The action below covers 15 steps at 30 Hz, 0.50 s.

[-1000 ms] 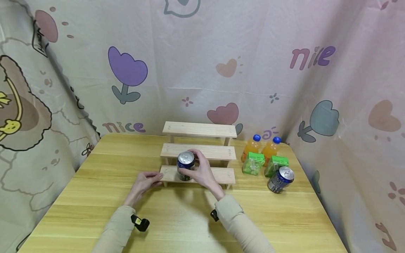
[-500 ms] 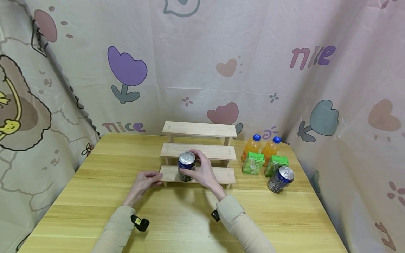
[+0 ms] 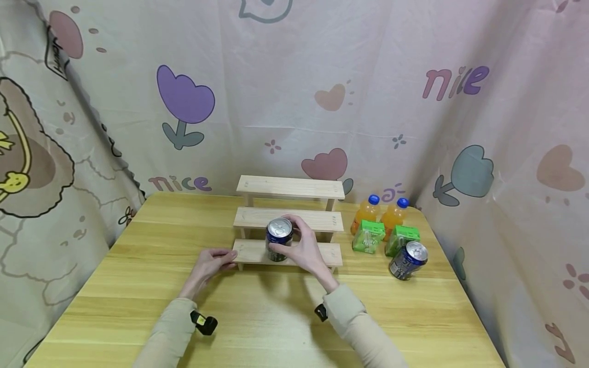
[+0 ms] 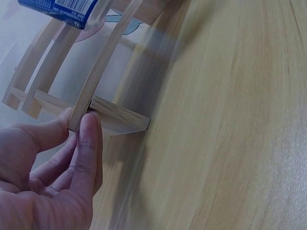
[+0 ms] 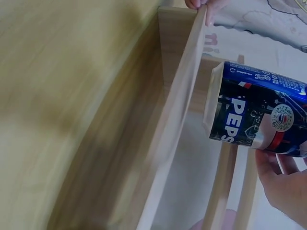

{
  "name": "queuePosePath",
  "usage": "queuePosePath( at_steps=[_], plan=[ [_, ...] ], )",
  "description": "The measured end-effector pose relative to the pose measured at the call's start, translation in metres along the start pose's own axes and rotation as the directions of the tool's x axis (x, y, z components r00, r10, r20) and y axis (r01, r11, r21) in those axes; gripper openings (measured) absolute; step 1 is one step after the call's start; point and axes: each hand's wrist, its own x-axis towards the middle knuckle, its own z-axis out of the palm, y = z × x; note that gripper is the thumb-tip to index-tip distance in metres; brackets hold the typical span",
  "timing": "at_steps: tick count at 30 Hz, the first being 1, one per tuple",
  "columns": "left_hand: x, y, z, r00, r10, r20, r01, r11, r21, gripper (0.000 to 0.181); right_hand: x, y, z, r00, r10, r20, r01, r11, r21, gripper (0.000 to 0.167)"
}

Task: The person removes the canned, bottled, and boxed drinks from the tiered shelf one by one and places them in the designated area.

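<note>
A three-tier wooden display rack (image 3: 291, 187) stands on the table. My left hand (image 3: 210, 266) pinches the left end of its lowest board (image 4: 98, 79) between thumb and fingers. With thumb and fingers around its sides, my right hand (image 3: 307, 251) holds a dark blue Pepsi can (image 3: 279, 239) upright over that lowest board. In the right wrist view a narrow gap shows between the Pepsi can (image 5: 261, 110) and the board's edge. Part of the can's right side is hidden by the hand in the head view.
To the right of the rack stand two orange drink bottles (image 3: 366, 214) with blue caps. Two green drink cartons (image 3: 369, 237) are in front of them, and a second can (image 3: 408, 261) is nearest me. A patterned curtain (image 3: 276, 102) hangs behind the wooden table (image 3: 257, 322).
My right hand has shifted slightly to the right with the Pepsi can, along the lowest board. The left hand keeps its grip at the board's end.
</note>
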Motion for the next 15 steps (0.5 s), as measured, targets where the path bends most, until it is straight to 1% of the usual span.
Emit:
queuePosePath(
  at_steps=[2, 7, 11, 15],
  plan=[
    [0.000, 0.000, 0.000, 1.000, 0.001, -0.001, 0.000, 1.000, 0.003, 0.047, 0.000, 0.000, -0.004, 1.000, -0.011, -0.014, 0.011, 1.000, 0.004, 0.066],
    [0.000, 0.000, 0.000, 1.000, -0.007, 0.001, 0.007, 1.000, 0.006, 0.047, -0.002, -0.001, -0.016, 0.999, -0.005, -0.038, 0.005, 1.000, 0.003, 0.068],
    [-0.001, 0.001, 0.000, 1.000, -0.012, 0.000, 0.012, 1.000, -0.002, 0.048, -0.006, -0.002, -0.029, 0.998, -0.017, -0.057, 0.016, 1.000, -0.005, 0.067],
    [-0.001, 0.001, 0.000, 1.000, -0.013, 0.001, 0.013, 1.000, -0.014, 0.049, -0.010, -0.001, -0.043, 0.997, -0.007, -0.072, 0.008, 1.000, 0.008, 0.065]
  ],
)
